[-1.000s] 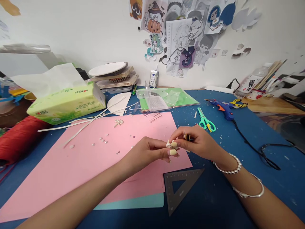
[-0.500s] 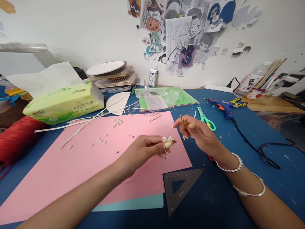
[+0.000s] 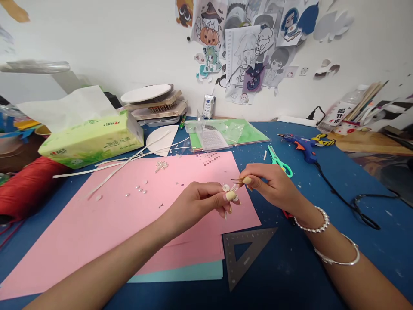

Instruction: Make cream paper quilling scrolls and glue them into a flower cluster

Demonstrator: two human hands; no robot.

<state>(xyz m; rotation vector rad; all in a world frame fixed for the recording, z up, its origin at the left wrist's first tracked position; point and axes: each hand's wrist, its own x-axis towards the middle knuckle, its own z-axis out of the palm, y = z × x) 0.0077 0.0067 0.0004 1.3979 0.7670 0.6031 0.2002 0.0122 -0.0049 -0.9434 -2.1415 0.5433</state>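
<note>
My left hand (image 3: 201, 202) pinches a small white paper bow (image 3: 229, 191) above the pink paper sheet (image 3: 112, 215). My right hand (image 3: 274, 186) is closed on thin gold tweezers (image 3: 238, 181), whose tips point left at the bow and almost touch it. Pearl and silver bracelets ring my right wrist. Another white paper bow (image 3: 160, 165) and several tiny pearls (image 3: 139, 189) lie on the pink sheet to the left.
Green scissors (image 3: 279, 161), a blue glue gun (image 3: 300, 145) with black cord, a grey set square (image 3: 245, 254), a green tissue pack (image 3: 92, 140), red yarn (image 3: 24, 189), white paper strips (image 3: 109, 165) and a green mat (image 3: 226, 133) lie on the blue table (image 3: 322, 258).
My right hand drew away to the upper right, turning the tweezers, and has now come back left with the tips at the bow. My left hand kept hold of the bow.
</note>
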